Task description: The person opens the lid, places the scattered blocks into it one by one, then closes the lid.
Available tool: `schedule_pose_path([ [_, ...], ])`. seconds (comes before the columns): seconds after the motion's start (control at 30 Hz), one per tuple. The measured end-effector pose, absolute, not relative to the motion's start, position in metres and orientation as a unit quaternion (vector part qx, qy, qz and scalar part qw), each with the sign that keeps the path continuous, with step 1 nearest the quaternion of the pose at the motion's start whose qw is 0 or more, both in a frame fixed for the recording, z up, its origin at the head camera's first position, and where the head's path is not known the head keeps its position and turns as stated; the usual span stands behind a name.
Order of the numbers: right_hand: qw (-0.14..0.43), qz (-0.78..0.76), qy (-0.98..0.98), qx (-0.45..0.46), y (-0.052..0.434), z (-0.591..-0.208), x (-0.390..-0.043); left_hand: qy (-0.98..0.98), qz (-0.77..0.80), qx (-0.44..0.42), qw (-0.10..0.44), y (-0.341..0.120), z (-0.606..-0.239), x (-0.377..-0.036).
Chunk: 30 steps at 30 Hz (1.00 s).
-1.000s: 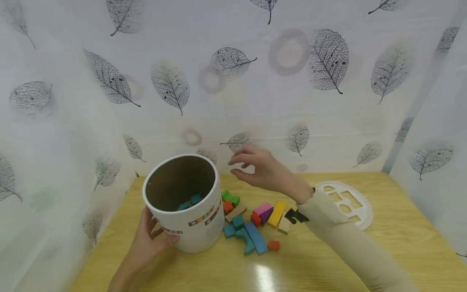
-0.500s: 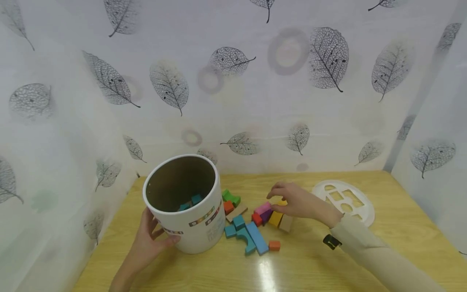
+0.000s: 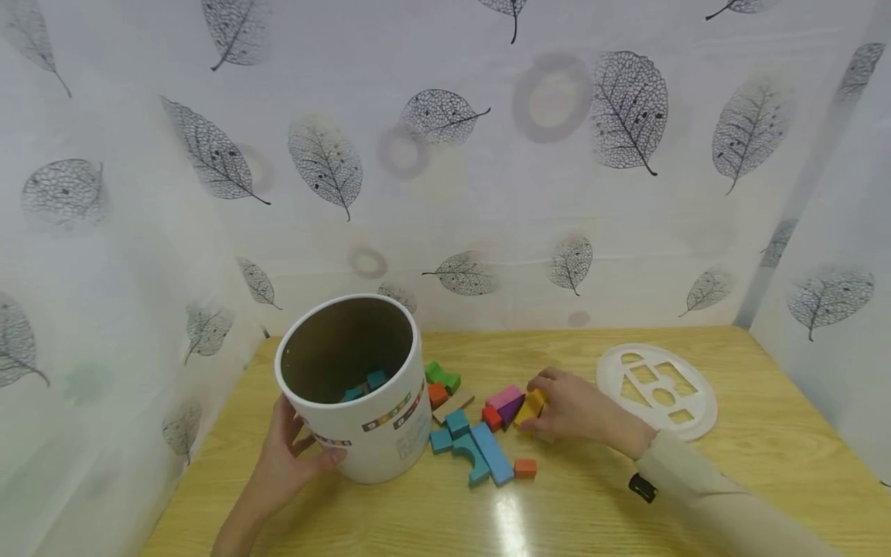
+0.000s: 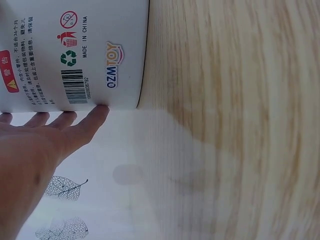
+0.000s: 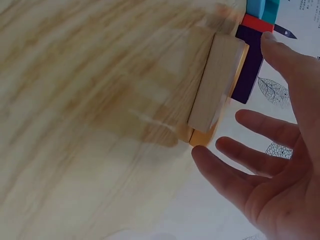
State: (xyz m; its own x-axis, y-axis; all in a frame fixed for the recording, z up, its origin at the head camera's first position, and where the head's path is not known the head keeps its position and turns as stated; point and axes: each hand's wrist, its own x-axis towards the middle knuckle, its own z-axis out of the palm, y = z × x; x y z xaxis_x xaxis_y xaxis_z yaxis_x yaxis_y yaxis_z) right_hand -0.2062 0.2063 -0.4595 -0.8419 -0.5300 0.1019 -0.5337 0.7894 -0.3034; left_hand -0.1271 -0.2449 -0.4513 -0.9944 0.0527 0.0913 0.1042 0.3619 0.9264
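Observation:
A white bucket (image 3: pixel 386 441) with printed labels stands at centre-left, teal blocks (image 3: pixel 376 379) inside it. My left hand (image 3: pixel 288 464) holds its near left side, thumb toward the front. In the left wrist view, the fingertips meet the bucket's wall. My right hand (image 3: pixel 574 410) is over a yellow block (image 3: pixel 530 410), thumb and fingers spread apart at it. A plain wooden block (image 5: pixel 215 85) lies alongside the yellow one, mostly covered by the hand in the head view. A purple block (image 5: pixel 248 70) lies by the thumb tip in the right wrist view.
Pink (image 3: pixel 505 396), red (image 3: pixel 491 418), blue (image 3: pixel 492 454), teal (image 3: pixel 473 460), orange (image 3: pixel 525 468) and green blocks (image 3: pixel 442 376) lie between bucket and right hand. A white lid with shaped holes (image 3: pixel 607 371) lies right. Leaf-print sheeting (image 3: pixel 501 209) surrounds the wooden table (image 3: pixel 390 518).
My right hand has come from beside the bucket's rim, rightward and down to the yellow block, its fingers now lower over it. The left hand and bucket have stayed in place.

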Motion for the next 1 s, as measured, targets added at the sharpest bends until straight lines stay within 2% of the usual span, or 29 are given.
schedule_pose_path([
  [0.3, -0.043, 0.137, -0.969, 0.203, 0.207, -0.458, -0.209, -0.821, -0.569, -0.049, 0.016, -0.245, -0.454, -0.128],
  [0.43, -0.04, 0.123, -0.974, 0.188, 0.217, -0.451, -0.214, -0.822, -0.568, -0.045, 0.013, -0.245, -0.455, -0.128],
  [0.53, -0.016, 0.13, -0.964, 0.231, 0.227, -0.448, -0.219, -0.822, -0.568, -0.045, 0.015, -0.245, -0.455, -0.127],
  [0.67, 0.021, 0.15, -0.93, 0.335, 0.238, -0.449, -0.224, -0.82, -0.57, -0.046, 0.018, -0.245, -0.455, -0.126],
  [0.77, 0.025, 0.156, -0.909, 0.385, 0.242, -0.451, -0.226, -0.821, -0.569, -0.043, 0.018, -0.245, -0.454, -0.126],
  [1.0, 0.022, 0.137, -0.92, 0.368, 0.244, -0.453, -0.227, -0.824, -0.566, -0.039, 0.015, -0.246, -0.451, -0.126],
])
